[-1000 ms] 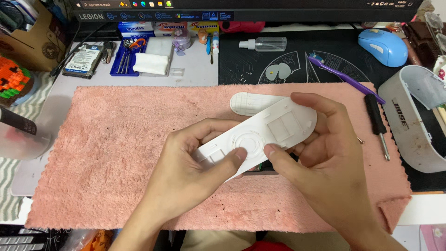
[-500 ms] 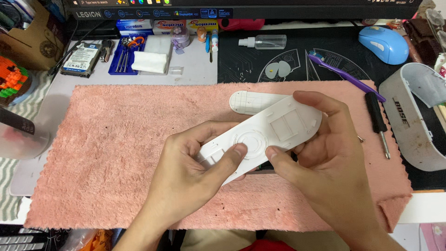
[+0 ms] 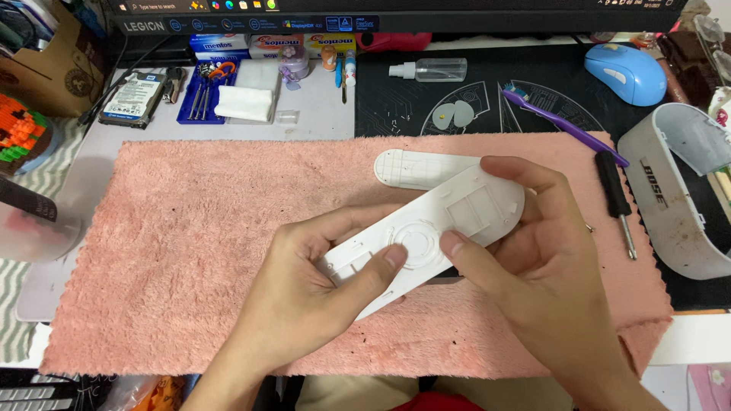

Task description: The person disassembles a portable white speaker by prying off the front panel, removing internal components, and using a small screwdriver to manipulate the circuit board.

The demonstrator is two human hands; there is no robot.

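Observation:
Both hands hold a long white plastic shell half [image 3: 434, 232], inner side up, with a round recess in its middle, just above a pink towel [image 3: 175, 228]. My left hand [image 3: 320, 297] grips its near left end, thumb beside the round recess. My right hand [image 3: 533, 274] wraps around its far right end, thumb on the recess's edge. A second white oval shell piece [image 3: 415, 167] lies on the towel just behind it, partly hidden.
A black screwdriver [image 3: 615, 199] and a purple brush [image 3: 563, 125] lie at the right. A white curved housing [image 3: 678, 205], a blue mouse [image 3: 628, 72], a spray bottle [image 3: 430, 70], a blue tool tray [image 3: 205, 91], a hard drive [image 3: 133, 99] and a monitor base surround the towel.
The shell half has shifted slightly in my hands; both thumbs have drawn closer to the round recess. Everything else stays put.

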